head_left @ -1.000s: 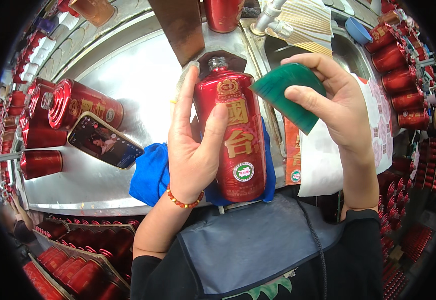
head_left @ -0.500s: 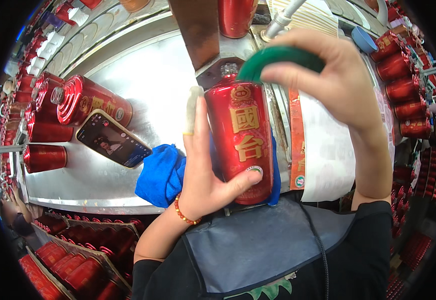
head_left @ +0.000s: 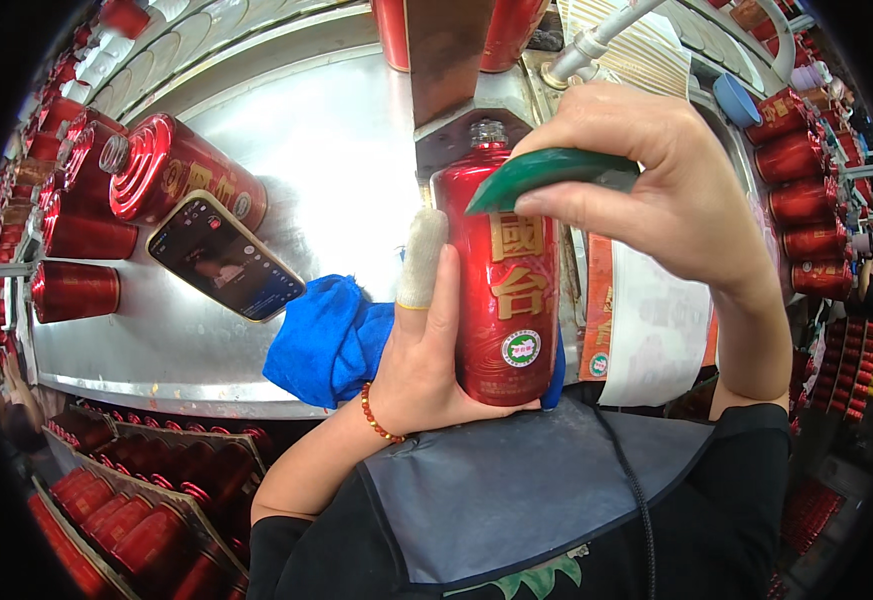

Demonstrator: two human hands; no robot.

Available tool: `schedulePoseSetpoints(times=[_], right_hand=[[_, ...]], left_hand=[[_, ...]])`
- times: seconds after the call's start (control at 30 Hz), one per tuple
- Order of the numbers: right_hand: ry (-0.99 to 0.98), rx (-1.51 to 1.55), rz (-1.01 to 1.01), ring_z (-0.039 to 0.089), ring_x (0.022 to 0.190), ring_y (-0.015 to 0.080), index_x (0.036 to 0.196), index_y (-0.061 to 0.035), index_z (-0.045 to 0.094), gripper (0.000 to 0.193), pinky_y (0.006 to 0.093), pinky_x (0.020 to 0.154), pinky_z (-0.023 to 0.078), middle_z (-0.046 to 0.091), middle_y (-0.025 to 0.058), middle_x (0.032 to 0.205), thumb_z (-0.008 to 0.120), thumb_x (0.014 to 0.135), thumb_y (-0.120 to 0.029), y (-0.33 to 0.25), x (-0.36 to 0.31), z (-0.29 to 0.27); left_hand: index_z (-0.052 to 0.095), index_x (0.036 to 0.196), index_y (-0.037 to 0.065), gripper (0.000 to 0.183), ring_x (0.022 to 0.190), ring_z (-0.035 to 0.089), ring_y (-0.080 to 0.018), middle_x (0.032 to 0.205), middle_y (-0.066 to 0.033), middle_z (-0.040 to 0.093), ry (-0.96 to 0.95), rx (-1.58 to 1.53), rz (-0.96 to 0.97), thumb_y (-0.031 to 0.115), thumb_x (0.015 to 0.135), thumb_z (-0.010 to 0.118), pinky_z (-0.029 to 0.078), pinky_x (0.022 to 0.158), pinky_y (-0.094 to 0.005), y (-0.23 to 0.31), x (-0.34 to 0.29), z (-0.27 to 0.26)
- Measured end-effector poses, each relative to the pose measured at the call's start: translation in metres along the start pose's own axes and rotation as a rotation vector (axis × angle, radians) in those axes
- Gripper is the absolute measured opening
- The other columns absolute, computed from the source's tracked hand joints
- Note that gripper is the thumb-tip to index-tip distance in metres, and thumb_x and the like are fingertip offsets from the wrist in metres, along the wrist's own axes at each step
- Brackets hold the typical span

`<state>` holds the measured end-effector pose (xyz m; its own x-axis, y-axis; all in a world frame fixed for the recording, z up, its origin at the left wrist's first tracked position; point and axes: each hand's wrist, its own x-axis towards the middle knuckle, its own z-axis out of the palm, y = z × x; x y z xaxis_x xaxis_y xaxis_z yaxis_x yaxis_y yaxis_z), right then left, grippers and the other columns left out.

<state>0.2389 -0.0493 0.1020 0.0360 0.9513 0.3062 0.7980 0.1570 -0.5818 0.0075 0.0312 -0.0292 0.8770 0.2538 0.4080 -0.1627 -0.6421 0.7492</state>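
A glossy red bottle [head_left: 504,290] with gold lettering and a small round sticker stands upright in my left hand [head_left: 426,350], which wraps its lower body from the left; a white cot covers one fingertip. My right hand [head_left: 656,190] grips a flat green card [head_left: 546,172] and presses its edge against the bottle's upper front, near the clear glass neck. A blue cloth [head_left: 331,340] lies on the steel bench just left of my left hand.
A phone [head_left: 224,257] with a lit screen lies on the steel bench [head_left: 336,150] next to lying red bottles [head_left: 181,165]. More red bottles fill crates at lower left [head_left: 146,500] and a row at right [head_left: 806,200]. A label strip [head_left: 646,330] lies right of the bottle.
The bottle has come down and closer to me. My right hand has swung the green card from beside the neck onto the bottle's upper front.
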Motion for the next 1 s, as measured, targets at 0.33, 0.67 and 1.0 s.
schedulePoseSetpoints(times=[0.33,0.67,1.0], right_hand=[[0.278,0.181,0.264,0.061,0.076,0.0081,0.104,-0.0024,0.078,0.023,0.0234,0.066,0.045,0.070,0.0018,0.085,0.083,0.082,-0.005,0.022,-0.025,0.002],[0.243,-0.346,-0.141,0.058,0.080,0.0174,0.104,-0.0093,0.079,0.028,0.0322,0.078,0.045,0.071,0.0018,0.092,0.080,0.077,-0.004,0.001,-0.040,0.008],[0.186,-0.222,-0.002,0.054,0.075,0.0175,0.100,-0.0137,0.078,0.029,0.0339,0.073,0.040,0.068,-0.0013,0.085,0.076,0.072,-0.008,-0.034,-0.062,0.035]], left_hand=[[0.005,0.160,-0.008,0.146,0.150,0.021,-0.0563,0.161,-0.0421,0.011,0.003,-0.034,-0.064,0.047,0.061,0.098,0.030,0.121,-0.0531,0.002,-0.003,0.002],[0.007,0.159,-0.011,0.147,0.149,0.025,-0.0541,0.160,-0.0410,0.017,0.016,0.001,-0.088,0.047,0.060,0.099,0.032,0.120,-0.0518,0.004,-0.005,0.001],[0.004,0.161,-0.008,0.147,0.147,0.029,-0.0544,0.159,-0.0397,0.020,0.039,-0.024,-0.101,0.043,0.061,0.098,0.033,0.119,-0.0521,0.002,-0.006,0.002]])
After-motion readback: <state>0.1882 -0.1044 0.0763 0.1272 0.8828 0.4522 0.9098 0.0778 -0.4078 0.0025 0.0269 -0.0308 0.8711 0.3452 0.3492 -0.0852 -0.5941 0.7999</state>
